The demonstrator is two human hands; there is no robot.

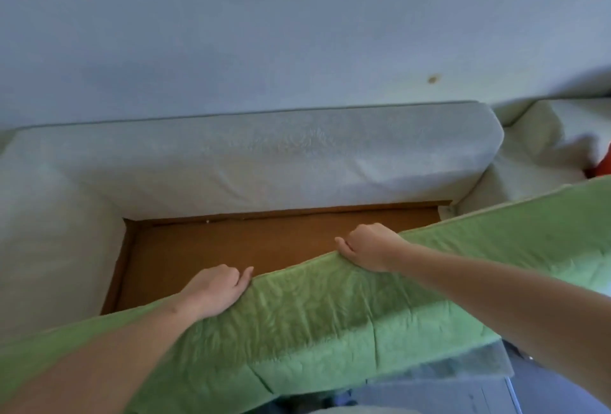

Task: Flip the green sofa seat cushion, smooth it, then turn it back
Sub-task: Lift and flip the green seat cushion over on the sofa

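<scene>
The green seat cushion [330, 311] is lifted off the sofa and stands tilted on its long side, leaning toward me, its top edge running from lower left to upper right. My left hand [216, 289] grips that top edge left of the middle, fingers curled over the far side. My right hand [368, 246] grips the same edge further right, thumb on the near face. Behind the cushion the brown wooden seat base [231, 248] lies bare.
The pale grey back cushion [264, 162] leans against the wall [297, 26]. The sofa's left armrest [49, 231] borders the bare base. More pale upholstery [535, 155] and something red [603, 165] sit at the right. Grey floor [496, 393] shows below.
</scene>
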